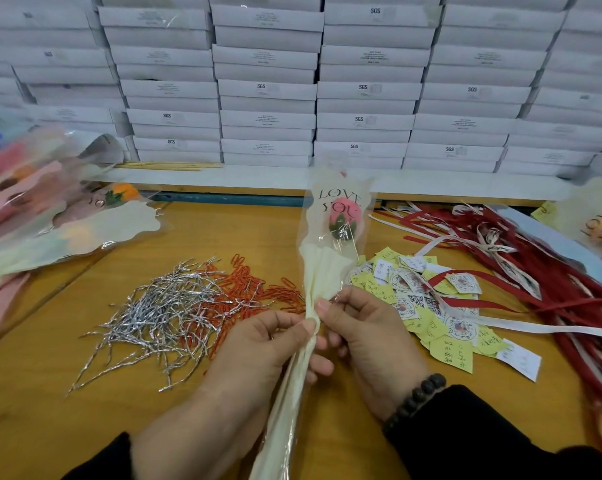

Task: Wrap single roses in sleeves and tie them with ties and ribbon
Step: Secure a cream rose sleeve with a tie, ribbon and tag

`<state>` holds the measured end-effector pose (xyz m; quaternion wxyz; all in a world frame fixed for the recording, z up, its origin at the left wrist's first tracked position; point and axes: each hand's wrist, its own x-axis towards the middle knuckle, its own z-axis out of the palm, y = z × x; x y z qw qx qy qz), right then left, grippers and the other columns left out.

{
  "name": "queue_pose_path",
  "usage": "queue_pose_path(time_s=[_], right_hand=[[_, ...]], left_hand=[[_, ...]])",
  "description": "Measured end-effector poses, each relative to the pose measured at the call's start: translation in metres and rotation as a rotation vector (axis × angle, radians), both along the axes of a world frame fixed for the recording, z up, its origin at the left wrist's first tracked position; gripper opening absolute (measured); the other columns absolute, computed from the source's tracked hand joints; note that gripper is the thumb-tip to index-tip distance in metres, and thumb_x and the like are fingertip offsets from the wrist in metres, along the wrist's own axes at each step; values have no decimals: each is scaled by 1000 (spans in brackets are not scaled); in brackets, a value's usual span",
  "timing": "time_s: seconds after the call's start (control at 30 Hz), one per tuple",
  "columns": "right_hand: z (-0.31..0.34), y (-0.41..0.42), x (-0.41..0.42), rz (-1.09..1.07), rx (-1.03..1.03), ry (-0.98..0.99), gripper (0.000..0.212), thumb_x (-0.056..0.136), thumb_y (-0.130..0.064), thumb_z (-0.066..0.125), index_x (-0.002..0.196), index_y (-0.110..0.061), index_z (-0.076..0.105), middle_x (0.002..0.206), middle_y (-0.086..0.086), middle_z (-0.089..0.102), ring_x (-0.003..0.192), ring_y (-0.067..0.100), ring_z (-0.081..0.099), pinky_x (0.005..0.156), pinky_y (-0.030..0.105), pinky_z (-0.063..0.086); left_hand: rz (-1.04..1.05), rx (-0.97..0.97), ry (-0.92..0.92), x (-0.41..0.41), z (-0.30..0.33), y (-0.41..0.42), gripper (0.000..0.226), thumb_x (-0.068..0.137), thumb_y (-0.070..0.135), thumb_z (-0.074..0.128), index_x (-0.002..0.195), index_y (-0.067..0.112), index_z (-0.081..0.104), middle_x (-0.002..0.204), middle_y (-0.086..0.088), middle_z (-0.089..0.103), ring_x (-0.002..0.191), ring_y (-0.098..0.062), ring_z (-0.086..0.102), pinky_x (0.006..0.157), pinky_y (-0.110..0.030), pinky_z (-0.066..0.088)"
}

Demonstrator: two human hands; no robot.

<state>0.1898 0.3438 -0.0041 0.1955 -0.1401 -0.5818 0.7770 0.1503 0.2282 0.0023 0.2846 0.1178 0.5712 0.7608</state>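
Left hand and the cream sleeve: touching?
Touching. The head view shows the left hand pinching the gathered neck of the cream sleeve, opposite the right hand.

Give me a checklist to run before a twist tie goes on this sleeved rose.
1. Sleeve gathered at the neck: ok, bunched between both hands.
2. Left hand grips the gather: ok.
3. Right hand grips it too: not ok, no hand free for a tie.
4. Silver twist ties on the table: ok, left of the hands.
5. Rose inside the sleeve: ok.
6. Tie already on: cannot tell.
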Motion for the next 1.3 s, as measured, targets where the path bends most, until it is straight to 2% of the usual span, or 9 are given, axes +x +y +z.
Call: queue_pose_path(time_s=[0.27, 0.33, 0.4, 0.5, 0.77, 0.87, 1.03, 1.2, 1.3], right_hand=[[-4, 5, -2, 35, 11, -3, 26, 79, -13, 68, 56, -21, 60, 45, -4, 44, 41, 7, 39, 43, 16, 36], [-2, 5, -2, 48, -5, 17, 21, 75, -16, 70, 57, -20, 60, 46, -3, 45, 41, 7, 39, 43, 17, 35], [-1, 5, -2, 65, -20, 29, 15, 71, -24, 70, 63, -17, 60, 47, -3, 47, 42, 7, 41, 43, 16, 35], [1, 7, -3, 59, -37, 8, 24, 64, -37, 66, 67, -14, 60, 51, -5, 54, 44, 5, 45, 43, 15, 36], [-3, 16, -7, 9, -50, 36, 15, 84, -11, 62, 69, -12, 58, 48, -3, 50, 43, 6, 45, 44, 16, 37], [-4, 16, -7, 14, -60, 61, 14, 84, -9, 62, 72, -8, 54, 46, -3, 48, 42, 8, 44, 44, 16, 38], [-5, 15, -8, 13, -60, 79, 13, 84, -7, 62, 75, -7, 52, 46, -4, 46, 43, 6, 44, 47, 17, 39], [-8, 12, -8, 16, -68, 96, 33, 82, -8, 64, 52, -21, 56, 45, -6, 46, 44, 8, 45, 49, 20, 40], [-7, 11, -8, 22, -75, 101, 30, 82, -6, 64, 56, -19, 56, 45, -7, 47, 43, 8, 44, 48, 19, 40]], left_hand=[[4, -7, 37, 3, 6, 1, 24, 69, 17, 64, 75, -6, 60, 55, -16, 61, 37, -17, 55, 36, -17, 43], [12, -2, 63, 4, 8, 1, 19, 72, 14, 63, 72, -5, 59, 52, -16, 60, 35, -16, 54, 35, -17, 43], [15, -4, 89, 4, 9, 1, 17, 76, 11, 61, 71, -6, 58, 51, -16, 59, 34, -16, 54, 35, -17, 43], [5, -22, 93, 5, 8, 0, 14, 81, 7, 60, 76, -6, 58, 53, -17, 60, 35, -18, 55, 35, -18, 43], [-76, -59, 42, 5, 4, -2, 15, 80, 10, 62, 77, -4, 59, 60, -19, 64, 42, -23, 61, 38, -21, 47], [-91, -67, 33, 4, 4, -2, 15, 81, 11, 62, 79, -3, 58, 61, -19, 64, 44, -24, 62, 40, -22, 48], [-58, -54, 79, 4, 3, 0, 27, 65, 25, 67, 75, 1, 61, 66, -18, 67, 51, -24, 65, 43, -24, 51], [-49, -27, 100, 2, 3, -1, 22, 66, 22, 67, 73, 2, 62, 63, -17, 66, 49, -21, 63, 45, -22, 51], [-55, -36, 122, 2, 3, -2, 22, 68, 20, 65, 76, 0, 61, 62, -16, 65, 46, -19, 62, 42, -21, 49]])
